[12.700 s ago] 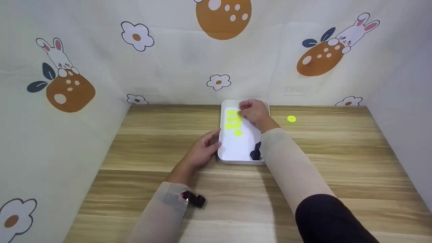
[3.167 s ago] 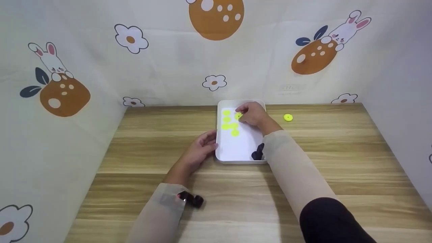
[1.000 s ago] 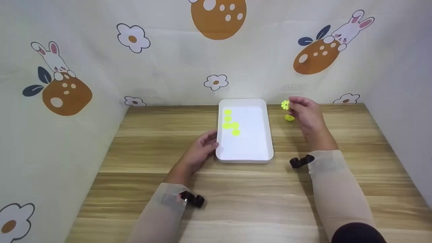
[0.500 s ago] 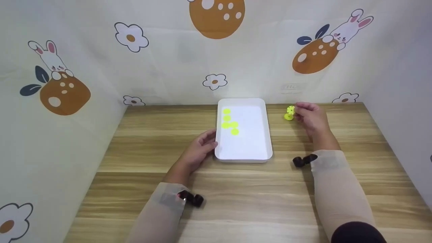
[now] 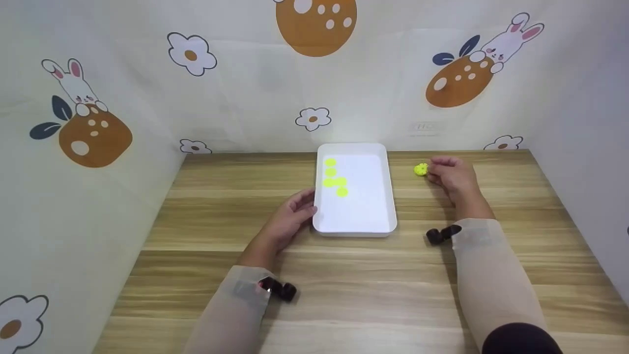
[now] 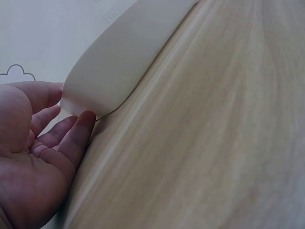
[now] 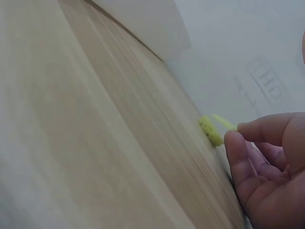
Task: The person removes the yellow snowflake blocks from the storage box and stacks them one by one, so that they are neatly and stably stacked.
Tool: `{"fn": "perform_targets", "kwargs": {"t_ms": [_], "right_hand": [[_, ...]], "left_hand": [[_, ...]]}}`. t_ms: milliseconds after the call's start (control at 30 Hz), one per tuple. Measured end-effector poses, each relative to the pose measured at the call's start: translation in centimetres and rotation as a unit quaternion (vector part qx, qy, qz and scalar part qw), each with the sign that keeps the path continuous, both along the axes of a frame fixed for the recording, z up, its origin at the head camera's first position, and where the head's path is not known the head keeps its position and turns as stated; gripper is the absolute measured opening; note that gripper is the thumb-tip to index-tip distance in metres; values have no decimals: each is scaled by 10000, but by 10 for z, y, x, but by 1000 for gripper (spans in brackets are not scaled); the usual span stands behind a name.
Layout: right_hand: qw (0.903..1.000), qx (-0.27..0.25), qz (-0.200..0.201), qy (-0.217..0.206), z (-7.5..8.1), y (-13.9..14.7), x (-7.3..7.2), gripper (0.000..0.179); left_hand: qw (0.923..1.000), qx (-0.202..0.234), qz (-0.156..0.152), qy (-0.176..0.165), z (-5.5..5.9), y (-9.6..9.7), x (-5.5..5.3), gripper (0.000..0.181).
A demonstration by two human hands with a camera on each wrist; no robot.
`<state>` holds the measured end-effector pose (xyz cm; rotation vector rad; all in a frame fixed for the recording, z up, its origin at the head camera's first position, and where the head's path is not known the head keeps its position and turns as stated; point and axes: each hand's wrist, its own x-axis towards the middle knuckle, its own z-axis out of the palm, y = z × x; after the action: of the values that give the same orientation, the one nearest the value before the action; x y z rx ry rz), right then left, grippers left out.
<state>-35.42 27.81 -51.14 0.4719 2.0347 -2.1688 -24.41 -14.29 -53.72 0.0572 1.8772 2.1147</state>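
My right hand [image 5: 454, 178] pinches a thin yellow notched disc [image 7: 224, 122] between thumb and index finger. That disc is tilted close over a small yellow stack of discs [image 7: 209, 131] on the table, right of the tray, and overlaps it in the head view. A shallow white tray [image 5: 363, 216] lies at the middle back of the table, with several flat yellow discs [image 5: 342, 191] at its left side. Against the tray's left wall rest the fingertips and thumb of my left hand [image 5: 290, 219], holding nothing; in the left wrist view they touch its outer side.
The wood-grain table [image 5: 344, 295] ends at a pale patterned curtain [image 5: 260, 98] behind the tray and the stack. Curtain also hangs along the left and right sides. A small black camera [image 5: 280, 289] sits on each sleeve.
Over the earlier frames, discs leave the tray, and my right hand moves from it to the right with one. In the last second it lowers that disc onto the stack. My left hand stays put.
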Motion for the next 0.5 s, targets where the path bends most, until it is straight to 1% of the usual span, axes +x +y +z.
{"fn": "perform_targets", "kwargs": {"t_ms": [67,233,500], "right_hand": [[10000,-34,-12,-25,-1,0,0,47],[9999,75,-59,-30,-2,0,0,44],[9978,661,-69,-75,-1,-4,2,41]], "left_hand": [[10000,51,5,-50,0,0,0,61],[10000,36,32,-87,2,0,0,61],[10000,-25,46,-55,1,0,0,60]]}}
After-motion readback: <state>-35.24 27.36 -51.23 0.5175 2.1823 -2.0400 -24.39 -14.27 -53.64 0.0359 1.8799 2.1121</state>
